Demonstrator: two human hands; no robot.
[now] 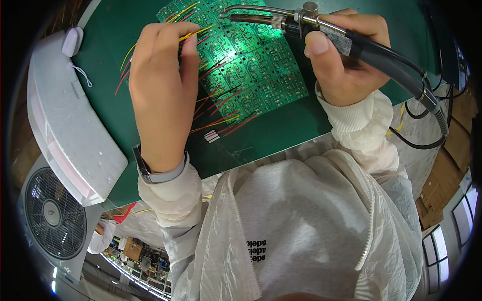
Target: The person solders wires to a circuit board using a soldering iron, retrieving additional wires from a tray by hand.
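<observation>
A panel of green circuit boards [266, 70] lies on the green tabletop, with red, yellow and black wires [228, 103] standing out along its left side. My left hand [163, 85] reaches over that side, its thumb and forefinger pinched on a yellow wire [203, 31]. In my right hand [349, 65] is a soldering iron [339, 40] with a thin metal feed tube clamped alongside. The iron's tip points left over the upper part of the panel, near the wire ends. Whether the tip touches a board, I cannot tell.
A long white foam box [70, 120] runs along the table's left edge, a small white plastic piece [73, 41] at its far end. Near the panel's front lies a small striped piece [212, 136]. A black cable [416, 145] loops at right. A fan [52, 213] stands lower left.
</observation>
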